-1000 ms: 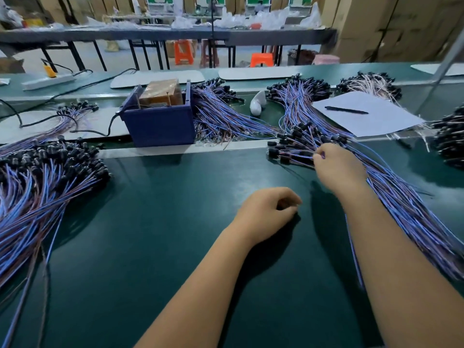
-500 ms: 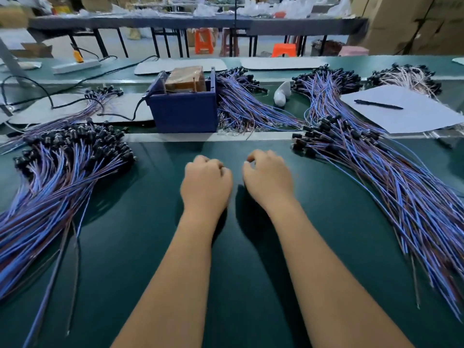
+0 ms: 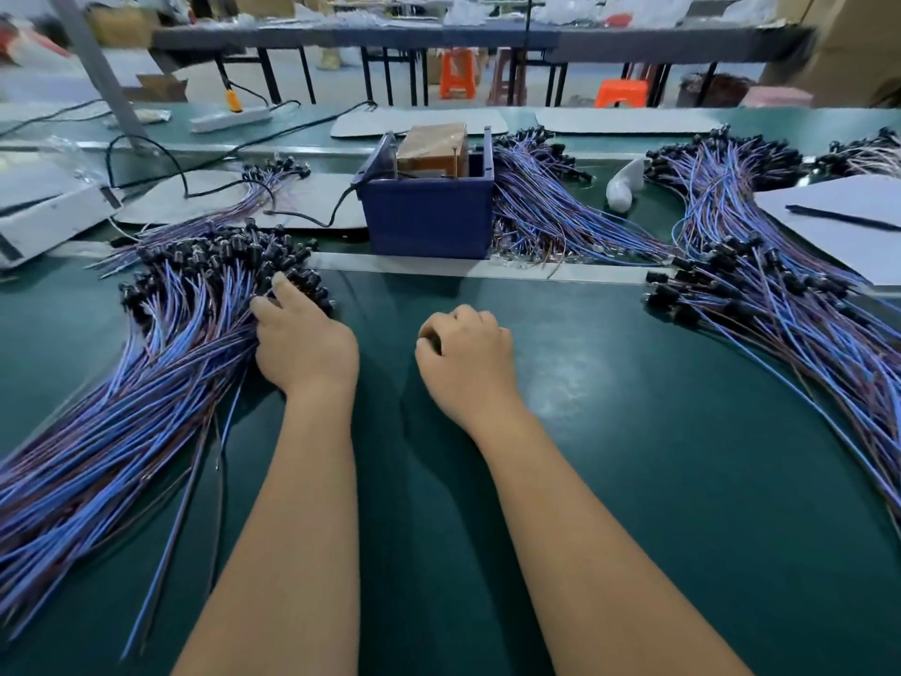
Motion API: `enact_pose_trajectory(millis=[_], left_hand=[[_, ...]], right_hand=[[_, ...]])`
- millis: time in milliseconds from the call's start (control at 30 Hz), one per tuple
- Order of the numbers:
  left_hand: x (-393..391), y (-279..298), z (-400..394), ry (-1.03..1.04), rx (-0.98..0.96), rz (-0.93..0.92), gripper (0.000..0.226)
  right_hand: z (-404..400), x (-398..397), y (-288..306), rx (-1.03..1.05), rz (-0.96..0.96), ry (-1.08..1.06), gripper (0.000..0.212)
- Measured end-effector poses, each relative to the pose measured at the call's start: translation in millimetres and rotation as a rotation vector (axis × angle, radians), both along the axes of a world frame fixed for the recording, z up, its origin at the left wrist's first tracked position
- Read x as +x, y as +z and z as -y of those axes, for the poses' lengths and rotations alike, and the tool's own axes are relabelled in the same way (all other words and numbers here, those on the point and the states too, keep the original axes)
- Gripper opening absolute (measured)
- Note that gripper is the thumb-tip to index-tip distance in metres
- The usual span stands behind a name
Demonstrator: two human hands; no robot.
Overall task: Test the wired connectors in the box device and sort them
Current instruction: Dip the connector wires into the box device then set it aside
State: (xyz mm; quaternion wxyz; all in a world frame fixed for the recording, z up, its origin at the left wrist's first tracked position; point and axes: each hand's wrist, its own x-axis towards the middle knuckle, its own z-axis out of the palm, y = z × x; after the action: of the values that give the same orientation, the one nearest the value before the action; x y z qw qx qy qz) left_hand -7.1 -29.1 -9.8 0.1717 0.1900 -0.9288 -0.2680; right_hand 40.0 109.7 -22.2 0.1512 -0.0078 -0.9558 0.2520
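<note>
Wires (image 3: pixel 146 397) lie fanned in a big pile on your left, black connectors (image 3: pixel 219 256) bunched at the far end, near the tester box (image 3: pixel 429 217). Your left hand (image 3: pixel 304 344) rests on that pile's right edge, fingers stretched onto the connectors, gripping nothing that shows. Your right hand (image 3: pixel 468 358) sits loosely curled on the mat (image 3: pixel 634 456); whether it holds anything, I cannot tell. These leads look light, limp and quick to tangle. Pinch one by its hard connector body, not the thin wire, and draw it out slowly so its neighbours don't drag along. A second pile (image 3: pixel 780 304) lies at right.
</note>
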Motion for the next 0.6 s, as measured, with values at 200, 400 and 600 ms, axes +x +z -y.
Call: enact_pose_trajectory(millis=[200,400,600], left_hand=[[3.9,-2.8,0.8,-0.021,0.089,-0.213,0.040],[5.8,-0.7,-11.6,-0.217,0.024,-0.475,0.021],[11.8,4.0,-38.4,-0.381,0.372,-0.516,0.014]], right_hand=[[-2.2,-0.5,0.4,-0.144,-0.001,0.026,0.021],[-8.9,2.6,6.4,-0.500,-0.013,0.021,0.019],[-14.8,0.0,10.0,-0.857,-0.045,-0.014,0.022]])
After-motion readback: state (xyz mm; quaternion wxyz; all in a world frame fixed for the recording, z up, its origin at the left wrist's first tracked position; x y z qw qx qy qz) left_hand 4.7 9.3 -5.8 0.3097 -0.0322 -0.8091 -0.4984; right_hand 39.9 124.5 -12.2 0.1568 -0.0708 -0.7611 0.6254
